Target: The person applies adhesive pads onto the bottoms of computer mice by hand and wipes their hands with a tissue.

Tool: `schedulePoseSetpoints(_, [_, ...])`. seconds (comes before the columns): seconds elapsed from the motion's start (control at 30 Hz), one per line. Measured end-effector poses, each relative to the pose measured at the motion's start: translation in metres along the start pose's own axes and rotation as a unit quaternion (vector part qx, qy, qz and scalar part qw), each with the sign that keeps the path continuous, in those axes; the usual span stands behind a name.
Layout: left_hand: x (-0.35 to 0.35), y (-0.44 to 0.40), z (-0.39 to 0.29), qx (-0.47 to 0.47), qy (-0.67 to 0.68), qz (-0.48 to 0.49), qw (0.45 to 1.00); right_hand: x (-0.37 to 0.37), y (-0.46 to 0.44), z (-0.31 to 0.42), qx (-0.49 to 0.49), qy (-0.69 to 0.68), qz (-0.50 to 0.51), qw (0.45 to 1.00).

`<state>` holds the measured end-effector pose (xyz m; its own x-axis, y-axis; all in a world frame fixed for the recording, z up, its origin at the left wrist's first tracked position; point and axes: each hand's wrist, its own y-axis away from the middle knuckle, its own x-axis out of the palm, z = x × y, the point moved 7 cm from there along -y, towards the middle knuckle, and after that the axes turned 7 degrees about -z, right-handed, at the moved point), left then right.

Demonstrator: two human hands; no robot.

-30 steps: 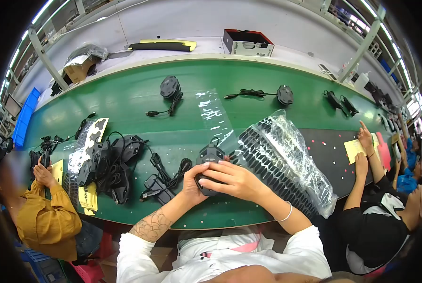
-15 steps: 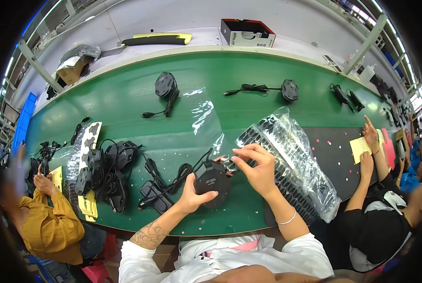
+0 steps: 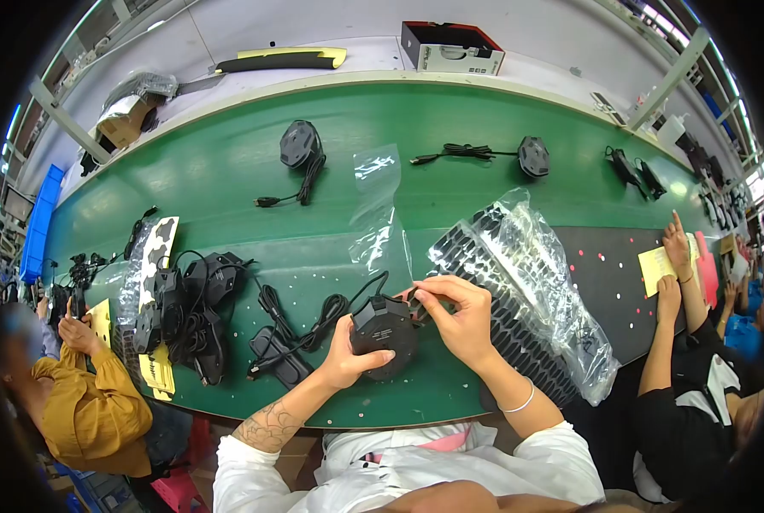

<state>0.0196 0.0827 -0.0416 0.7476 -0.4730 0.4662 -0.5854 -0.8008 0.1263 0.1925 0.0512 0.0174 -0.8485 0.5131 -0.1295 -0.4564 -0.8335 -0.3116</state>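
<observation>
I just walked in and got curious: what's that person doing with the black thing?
The person's left hand holds a dark corded device, printed side up. The right hand is by its upper edge; whether it grips anything is too small to tell. More corded devices lie on the green table to the left, and clear plastic lies to the right.

Pale wall [image 3: 314, 26], twelve o'clock; ledge [image 3: 373, 61] beneath. Posts [image 3: 70, 120] at ten and two. Green bench [image 3: 476, 115] across centre. Lit tube [image 3: 12, 126], ten o'clock.

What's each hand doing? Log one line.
left hand: holds black device | right hand: at its edge | clear plastic: on table beyond
</observation>
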Motion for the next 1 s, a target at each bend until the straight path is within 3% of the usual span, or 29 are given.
schedulePoseSetpoints(0.1, [0.005, -0.001, -0.003, -0.002, 0.01, -0.011, 1.0, 0.001, 0.001, 0.002, 0.015, -0.01, 0.002, 1.0])
schedulePoseSetpoints(0.23, [0.009, -0.006, 0.005, -0.056, 0.1, -0.033, 0.993, 0.001, 0.002, 0.025, -0.145, 0.095, -0.048, 0.984])
schedulePoseSetpoints(0.4, [0.018, -0.004, 0.001, -0.14, 0.078, -0.059, 0.985, 0.003, 0.003, 0.046, -0.174, 0.01, -0.027, 0.984])
schedulePoseSetpoints(0.57, [0.024, 0.002, 0.019, -0.165, 0.083, -0.02, 0.983, 0.018, 0.007, 0.036, -0.075, 0.01, 0.097, 0.992])
schedulePoseSetpoints(1.0, [0.026, 0.004, 0.019, -0.178, 0.077, -0.009, 0.981, 0.02, 0.007, 0.029, -0.066, 0.031, 0.107, 0.992])
